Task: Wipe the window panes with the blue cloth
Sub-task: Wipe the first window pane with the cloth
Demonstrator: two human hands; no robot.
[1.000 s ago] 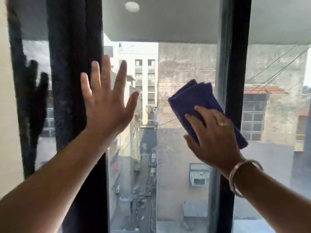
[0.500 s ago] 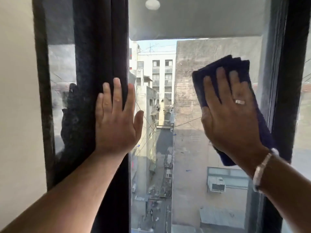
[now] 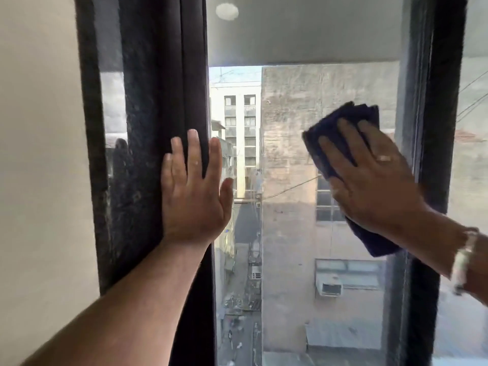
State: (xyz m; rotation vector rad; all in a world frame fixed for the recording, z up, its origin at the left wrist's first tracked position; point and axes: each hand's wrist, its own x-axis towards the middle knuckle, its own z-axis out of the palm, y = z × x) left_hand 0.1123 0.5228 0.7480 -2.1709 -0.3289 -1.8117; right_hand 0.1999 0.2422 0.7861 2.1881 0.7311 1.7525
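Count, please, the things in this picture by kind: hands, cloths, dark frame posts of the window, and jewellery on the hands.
Hands: 2, left hand and right hand
Cloths: 1, blue cloth
Dark frame posts: 2, left post and right post
Jewellery: 2, ring and bracelet
Total: 7

Right hand (image 3: 375, 188) flat on blue cloth (image 3: 340, 133) against pane (image 3: 290, 128), left hand (image 3: 194, 202) on frame (image 3: 163, 88)
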